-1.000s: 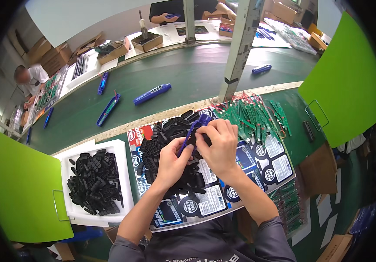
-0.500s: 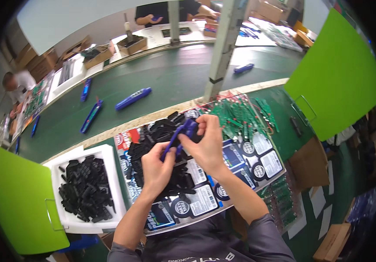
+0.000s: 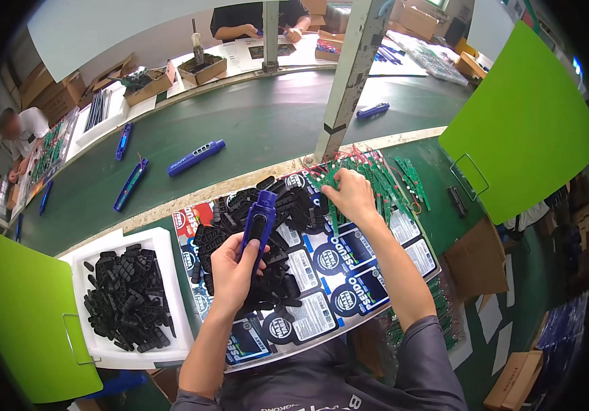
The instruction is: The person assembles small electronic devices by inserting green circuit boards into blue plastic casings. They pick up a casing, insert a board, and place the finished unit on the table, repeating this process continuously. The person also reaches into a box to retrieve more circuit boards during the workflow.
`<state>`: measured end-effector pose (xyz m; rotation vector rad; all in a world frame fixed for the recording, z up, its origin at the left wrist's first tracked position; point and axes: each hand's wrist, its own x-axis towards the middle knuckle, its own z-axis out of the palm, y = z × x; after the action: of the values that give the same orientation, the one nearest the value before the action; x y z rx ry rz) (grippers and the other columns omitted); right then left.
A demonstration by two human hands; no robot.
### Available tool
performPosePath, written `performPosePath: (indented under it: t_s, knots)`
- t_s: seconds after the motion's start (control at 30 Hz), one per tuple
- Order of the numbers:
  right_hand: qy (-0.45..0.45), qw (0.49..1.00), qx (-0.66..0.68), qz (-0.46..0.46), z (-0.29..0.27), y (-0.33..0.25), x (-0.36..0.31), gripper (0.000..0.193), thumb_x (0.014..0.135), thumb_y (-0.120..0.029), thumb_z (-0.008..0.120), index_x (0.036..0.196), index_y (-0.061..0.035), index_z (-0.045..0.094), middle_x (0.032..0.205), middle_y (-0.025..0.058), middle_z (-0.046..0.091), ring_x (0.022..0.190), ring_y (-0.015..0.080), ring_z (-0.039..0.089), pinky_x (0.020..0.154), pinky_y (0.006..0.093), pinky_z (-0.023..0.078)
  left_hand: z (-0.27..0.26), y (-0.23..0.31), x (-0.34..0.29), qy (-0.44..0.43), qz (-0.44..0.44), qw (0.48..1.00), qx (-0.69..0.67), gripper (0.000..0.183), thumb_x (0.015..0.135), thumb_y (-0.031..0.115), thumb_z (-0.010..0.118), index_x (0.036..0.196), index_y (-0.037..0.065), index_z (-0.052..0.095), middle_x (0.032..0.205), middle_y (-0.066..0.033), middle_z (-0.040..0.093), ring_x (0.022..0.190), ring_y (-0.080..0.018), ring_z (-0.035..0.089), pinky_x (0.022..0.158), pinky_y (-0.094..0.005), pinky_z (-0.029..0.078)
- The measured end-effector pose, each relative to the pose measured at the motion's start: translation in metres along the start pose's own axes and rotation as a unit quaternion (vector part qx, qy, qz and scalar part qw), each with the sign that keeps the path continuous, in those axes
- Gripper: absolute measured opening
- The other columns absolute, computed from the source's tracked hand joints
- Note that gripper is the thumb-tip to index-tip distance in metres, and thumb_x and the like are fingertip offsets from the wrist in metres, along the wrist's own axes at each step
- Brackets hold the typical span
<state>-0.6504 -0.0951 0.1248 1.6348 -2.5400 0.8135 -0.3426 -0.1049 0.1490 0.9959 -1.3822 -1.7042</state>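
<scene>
My left hand (image 3: 234, 270) is closed around a long blue-purple plastic housing (image 3: 264, 201), held tilted upward with the thumb on its front. A black button pad (image 3: 258, 225) shows in the housing's face. Loose black button pads (image 3: 282, 284) lie in a heap under and around this hand. To the right, my right hand (image 3: 354, 197) is at the near edge of a pile of green circuit boards (image 3: 369, 171) with red wires. Its thumb and fingers pinch a narrow green circuit board (image 3: 325, 181), partly hidden by the hand.
A white foam tray (image 3: 181, 301) of black parts stands at the left. Blue housings (image 3: 197, 158) lie on the green conveyor belt (image 3: 260, 109) beyond a metal post (image 3: 349, 89). Green panels (image 3: 527, 123) flank the bench. Other people work across the belt and at far left.
Both hands were together on the blue housing. My right hand has let go and moved right to the circuit boards; the left has turned the housing more upright. Belt housings shifted slightly left in view.
</scene>
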Motion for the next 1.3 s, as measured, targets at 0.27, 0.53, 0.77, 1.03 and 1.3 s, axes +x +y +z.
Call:
performPosePath:
  t_s: [0.27, 0.53, 0.77, 1.03, 1.3]
  knots:
    - [-0.029, 0.988, 0.129, 0.077, -0.004, -0.006, 0.004, 0.035, 0.083, -0.018, 0.084, 0.106, 0.0009, 0.067, 0.094, 0.0148, 0.073, 0.089, 0.0268, 0.073, 0.080, 0.0402, 0.057, -0.001, -0.001, -0.003, -0.015, -0.001, 1.000, -0.011, 0.020, 0.105, 0.014, 0.063, 0.116, -0.002, 0.068, 0.095, -0.0070, 0.075, 0.070, -0.0064, 0.063, 0.061, -0.0230, 0.052]
    - [-0.099, 0.904, 0.409, 0.080, -0.044, -0.016, -0.010, 0.022, 0.091, -0.007, 0.076, 0.091, -0.0069, 0.053, 0.078, -0.0007, 0.059, 0.066, 0.0070, 0.057, 0.051, 0.0274, 0.048, -0.004, 0.001, 0.000, -0.044, -0.027, 0.994, -0.093, 0.019, 0.106, 0.016, 0.063, 0.114, -0.001, 0.066, 0.095, -0.0082, 0.075, 0.070, -0.0082, 0.065, 0.062, -0.0242, 0.054]
    - [-0.161, 0.844, 0.490, 0.148, -0.049, -0.002, -0.005, 0.018, 0.096, -0.010, 0.076, 0.096, -0.0068, 0.059, 0.081, -0.0025, 0.060, 0.071, 0.0061, 0.055, 0.063, 0.0230, 0.046, -0.005, 0.004, -0.001, -0.043, -0.029, 0.995, -0.083, 0.018, 0.106, 0.015, 0.063, 0.113, -0.001, 0.067, 0.094, -0.0076, 0.075, 0.069, -0.0075, 0.065, 0.062, -0.0238, 0.054]
    - [-0.097, 0.904, 0.413, 0.056, -0.058, -0.011, -0.012, 0.033, 0.095, -0.005, 0.072, 0.125, 0.0050, 0.061, 0.091, 0.0037, 0.068, 0.078, 0.0080, 0.063, 0.065, 0.0234, 0.047, -0.003, 0.003, 0.000, -0.037, -0.030, 0.996, -0.075, 0.019, 0.105, 0.015, 0.063, 0.113, -0.002, 0.067, 0.095, -0.0089, 0.075, 0.068, -0.0080, 0.065, 0.061, -0.0240, 0.054]
    - [-0.065, 0.856, 0.513, -0.011, -0.084, -0.083, -0.049, 0.023, 0.097, 0.002, 0.066, 0.120, 0.0054, 0.065, 0.099, 0.0066, 0.067, 0.080, 0.0107, 0.066, 0.068, 0.0255, 0.054, -0.003, 0.003, -0.001, -0.039, -0.020, 0.994, -0.104, 0.025, 0.106, 0.015, 0.062, 0.125, -0.001, 0.064, 0.102, -0.0092, 0.074, 0.074, -0.0093, 0.066, 0.067, -0.0245, 0.056]
